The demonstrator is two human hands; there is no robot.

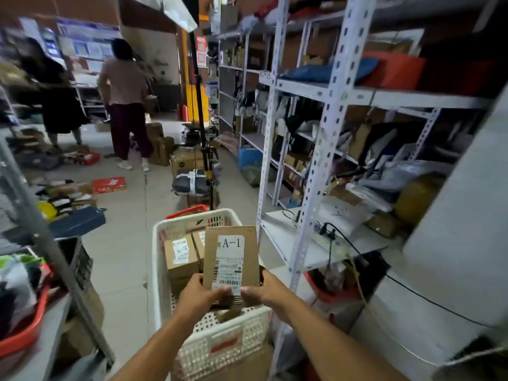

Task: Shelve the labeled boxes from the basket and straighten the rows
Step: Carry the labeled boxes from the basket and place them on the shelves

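Left grip: the left hand (198, 294) was clamped on the lower left edge of the A-1 box (232, 257), thumb across the bottom of its label.
Right grip: the right hand (265, 290) was clamped on the lower right edge of the same box, thumb meeting the left thumb near the barcode.
A-1 box: a flat cardboard box, held upright above the basket, its white label facing the camera with "A-1" printed at the top and barcodes below.
White basket (165, 270): a perforated plastic basket directly under the hands, standing on the floor beside the shelving.
A-2 box (180, 255): a cardboard box lying inside the basket, left of the held box, with a white label marked "A-2".
Third box (198, 242): another labeled cardboard box in the basket, just beside the A-2 box and partly hidden behind the held one; its marking could not be read.
Red basket (189, 209): only its rim showed, just behind the white basket.
Shelving unit (327, 149): white perforated metal uprights to the right, its shelves crowded with bags and parcels.
Power strip (328, 237): it lay on the low shelf to the right, with black cables plugged in.
Floor (132, 215): parcels were scattered on the left side.
Two people (125, 105): they stood well apart from the basket at the far end, backs turned.
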